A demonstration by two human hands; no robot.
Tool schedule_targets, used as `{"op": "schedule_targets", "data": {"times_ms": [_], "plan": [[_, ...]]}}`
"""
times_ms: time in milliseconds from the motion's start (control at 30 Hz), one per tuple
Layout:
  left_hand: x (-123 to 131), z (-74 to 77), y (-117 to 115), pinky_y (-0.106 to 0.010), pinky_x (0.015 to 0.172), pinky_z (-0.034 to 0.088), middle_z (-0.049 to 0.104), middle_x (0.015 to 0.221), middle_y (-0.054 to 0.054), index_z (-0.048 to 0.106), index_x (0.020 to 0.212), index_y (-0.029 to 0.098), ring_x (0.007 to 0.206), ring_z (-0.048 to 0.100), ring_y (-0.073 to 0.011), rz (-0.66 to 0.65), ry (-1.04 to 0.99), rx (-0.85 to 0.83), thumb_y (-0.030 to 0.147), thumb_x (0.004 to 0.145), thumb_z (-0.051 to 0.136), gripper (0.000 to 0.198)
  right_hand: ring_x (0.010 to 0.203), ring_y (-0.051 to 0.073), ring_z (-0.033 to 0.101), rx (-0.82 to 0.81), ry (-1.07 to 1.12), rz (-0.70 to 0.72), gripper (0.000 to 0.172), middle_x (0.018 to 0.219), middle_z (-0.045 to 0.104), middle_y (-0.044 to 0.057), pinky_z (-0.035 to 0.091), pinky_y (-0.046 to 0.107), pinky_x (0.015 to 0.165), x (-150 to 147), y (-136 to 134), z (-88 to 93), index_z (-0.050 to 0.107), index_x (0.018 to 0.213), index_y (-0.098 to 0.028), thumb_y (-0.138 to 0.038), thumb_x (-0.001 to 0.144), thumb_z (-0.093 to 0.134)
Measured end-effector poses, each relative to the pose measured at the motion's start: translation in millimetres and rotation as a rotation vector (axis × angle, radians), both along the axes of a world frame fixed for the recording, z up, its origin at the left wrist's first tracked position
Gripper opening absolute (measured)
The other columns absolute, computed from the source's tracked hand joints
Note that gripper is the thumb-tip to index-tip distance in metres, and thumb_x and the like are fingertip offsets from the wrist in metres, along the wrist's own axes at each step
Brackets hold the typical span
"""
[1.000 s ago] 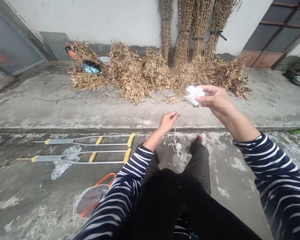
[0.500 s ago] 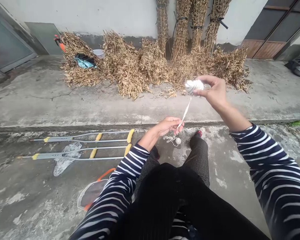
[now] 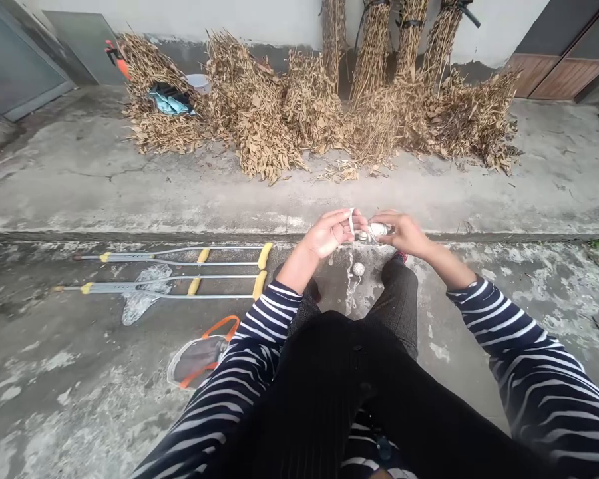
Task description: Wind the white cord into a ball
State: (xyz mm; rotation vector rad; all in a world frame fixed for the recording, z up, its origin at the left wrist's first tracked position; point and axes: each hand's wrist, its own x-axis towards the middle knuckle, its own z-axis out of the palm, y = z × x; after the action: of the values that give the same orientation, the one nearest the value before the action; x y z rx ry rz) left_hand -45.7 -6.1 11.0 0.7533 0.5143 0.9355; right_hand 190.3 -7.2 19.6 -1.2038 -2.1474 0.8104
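I sit on the concrete with my legs stretched forward. My right hand (image 3: 403,233) is closed around a small white ball of string (image 3: 377,230). My left hand (image 3: 329,233) is right beside it, pinching the white string (image 3: 351,219) that loops over its fingers. The two hands almost touch above my knees. A loose tail of string with a small knot or bead (image 3: 358,269) hangs down between my legs.
Two crutches (image 3: 180,279) with yellow grips lie on the ground to my left, over a clear plastic bag (image 3: 142,301). A bag with orange handles (image 3: 199,356) lies nearer. Bundles of dry stalks (image 3: 279,113) are piled against the far wall, past a low concrete step (image 3: 130,233).
My right hand has come down from high on the right with the ball of string and met my left hand. The camera has tilted downward a little.
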Motion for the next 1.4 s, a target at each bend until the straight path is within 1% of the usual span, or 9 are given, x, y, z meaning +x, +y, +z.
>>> {"op": "schedule_targets", "data": {"times_ms": [100,233,367,500,633,733,900,1133,1400], "plan": [[4.3,-1.1,1.0,-0.024,0.07,0.054,0.079,0.107,-0.013,0.073,0.107,0.011,0.098,0.076,-0.0199,0.086,0.024,-0.044,0.022,0.097,0.062,0.019,0.109,0.029,0.068,-0.27,0.206,0.01,0.047,0.116,0.076,0.008,0.059,0.038,0.083,-3.5,-7.9,1.5,0.077,0.112,-0.02,-0.026,0.066,0.086],[8.0,-5.1,3.3,-0.024,0.073,0.055,0.079,0.104,-0.011,0.073,0.109,0.011,0.095,0.076,-0.017,0.126,0.016,-0.077,0.02,0.099,0.058,0.02,0.111,0.025,0.068,-0.407,0.428,-0.013,0.063,0.112,0.074,0.006,0.058,0.027,0.067,-8.7,-16.4,1.0,0.068,0.116,-0.024,-0.026,0.058,0.094],[1.2,-12.7,10.5,-0.025,0.069,0.053,0.075,0.081,-0.007,0.072,0.092,0.01,0.071,0.07,-0.0124,0.061,0.117,-0.043,0.025,0.096,0.068,0.017,0.111,0.025,0.07,-0.431,0.498,0.003,0.055,0.117,0.075,0.007,0.061,0.033,0.08,-8.8,-29.7,-2.9,0.075,0.11,-0.024,-0.028,0.059,0.095],[-9.4,-29.3,21.1,-0.029,0.066,0.054,0.072,0.073,-0.009,0.072,0.078,0.008,0.061,0.067,-0.0135,-0.08,0.412,0.002,0.025,0.093,0.07,0.023,0.093,0.023,0.073,-0.467,0.481,-0.046,0.043,0.109,0.079,0.005,0.061,0.036,0.082,-11.1,-41.4,-15.3,0.084,0.101,-0.025,-0.031,0.06,0.095],[-6.9,-55.2,18.3,-0.03,0.068,0.056,0.077,0.092,-0.012,0.075,0.076,0.01,0.075,0.071,-0.0176,0.063,0.705,0.158,0.017,0.085,0.073,0.012,0.104,0.025,0.074,-0.409,0.652,-0.179,0.041,0.104,0.081,0.002,0.057,0.039,0.101,-26.0,-49.8,-33.7,0.084,0.094,-0.027,-0.026,0.055,0.095],[5.5,-70.9,1.8,-0.029,0.077,0.057,0.077,0.115,-0.01,0.08,0.096,0.014,0.095,0.072,-0.0193,0.148,0.534,0.259,0.008,0.08,0.071,0.019,0.103,0.026,0.075,-0.454,0.731,-0.244,0.044,0.106,0.081,0.003,0.059,0.04,0.097,-36.6,-55.8,-37.1,0.082,0.096,-0.026,-0.027,0.054,0.094],[16.9,-83.3,-23.1,-0.029,0.08,0.058,0.08,0.108,-0.013,0.079,0.113,0.012,0.091,0.074,-0.0191,0.086,0.306,0.169,0.011,0.074,0.079,0.039,0.086,0.022,0.073,-0.595,0.713,-0.293,0.053,0.103,0.08,0.005,0.062,0.033,0.067,-36.2,-58.8,-19.0,0.08,0.104,-0.024,-0.032,0.054,0.096],[12.4,-80.6,-13.9,-0.022,0.053,0.046,0.07,0.062,-0.001,0.081,0.102,0.011,0.05,0.059,-0.0102,0.149,0.53,0.281,0.022,0.088,0.075,0.018,0.085,0.019,0.07,-0.577,0.649,-0.271,0.05,0.102,0.077,0.003,0.061,0.03,0.064,-33.5,-54.2,1.7,0.078,0.101,-0.023,-0.03,0.055,0.096],[10.3,-77.2,-10.0,-0.026,0.06,0.055,0.074,0.08,-0.006,0.076,0.094,0.011,0.07,0.069,-0.0156,0.134,0.446,0.318,0.041,0.09,0.073,0.03,0.094,0.022,0.072,-0.349,0.665,-0.353,0.05,0.112,0.076,0.004,0.059,0.029,0.063,-29.6,-37.2,25.5,0.075,0.104,-0.025,-0.033,0.058,0.094]]}}
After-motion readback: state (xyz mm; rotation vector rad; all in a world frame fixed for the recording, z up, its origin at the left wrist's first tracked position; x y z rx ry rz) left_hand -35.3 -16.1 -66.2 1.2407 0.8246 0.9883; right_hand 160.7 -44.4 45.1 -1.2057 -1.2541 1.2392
